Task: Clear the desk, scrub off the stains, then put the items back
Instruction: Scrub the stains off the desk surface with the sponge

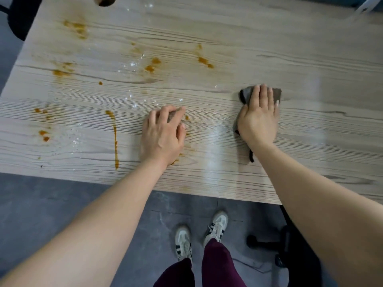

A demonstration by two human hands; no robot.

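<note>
While the right hand [259, 119] presses flat, fingers straight, on a grey cloth [275, 95], the left hand [162, 134] rests on the table [248, 48], fingers loosely curled, holding nothing. Orange stains [115, 139] lie left of it. No writing shows.

The desk [269, 48] is lying flat and open across its far and right portions, offering an unobstructed path for a hand. The left hand [162, 134] is resting on the surface near the front edge, and the right hand [259, 117] is pressing flat on a grey cloth [276, 95] to its right; a bare strip is lying between them. A round cable hole [104, 1] is interrupting the far left edge. A chair base [269, 241] is standing on the floor below the front right.
</note>
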